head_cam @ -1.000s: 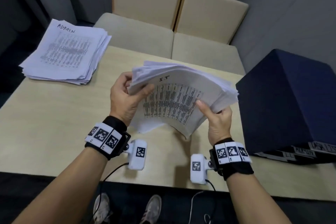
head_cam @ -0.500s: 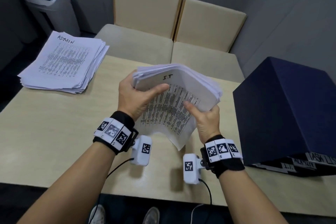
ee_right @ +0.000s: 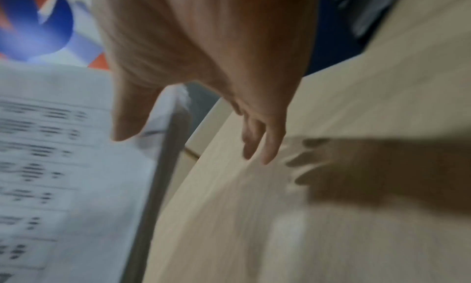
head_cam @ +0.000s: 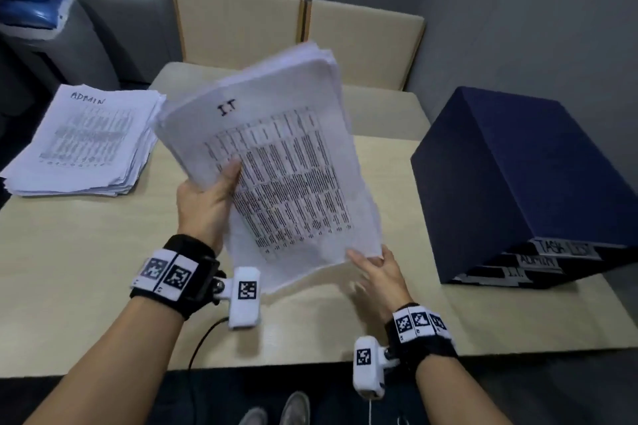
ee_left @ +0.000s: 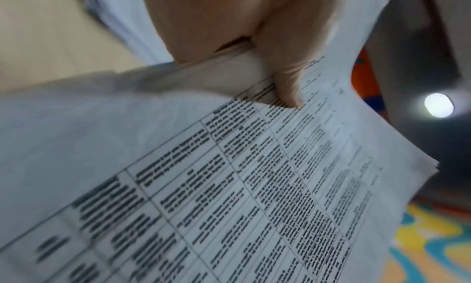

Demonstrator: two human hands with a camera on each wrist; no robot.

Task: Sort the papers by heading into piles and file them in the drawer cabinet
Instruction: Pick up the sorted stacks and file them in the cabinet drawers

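Note:
A thick stack of white printed papers headed "I.T" (head_cam: 283, 162) is raised above the table, tilted up toward me. My left hand (head_cam: 207, 197) grips its left edge, thumb on the top sheet (ee_left: 288, 90). My right hand (head_cam: 376, 272) is just below the stack's lower right corner, fingers straight and spread (ee_right: 257, 144), holding nothing. A second pile headed "ADMIN" (head_cam: 89, 141) lies flat at the table's far left. The dark blue drawer cabinet (head_cam: 524, 176) stands at the right, its drawer fronts labelled "TASK LIST", "ADMIN" and "I.T".
The light wooden table (head_cam: 86, 286) runs under both hands. Two beige chairs (head_cam: 300, 31) stand behind it. A grey bin with a blue lid (head_cam: 45, 28) is at the far left. My feet show below the table's near edge.
The I.T stack has been lifted higher and tipped upright in my left hand. My right hand has let go of it and dropped to its lower right corner.

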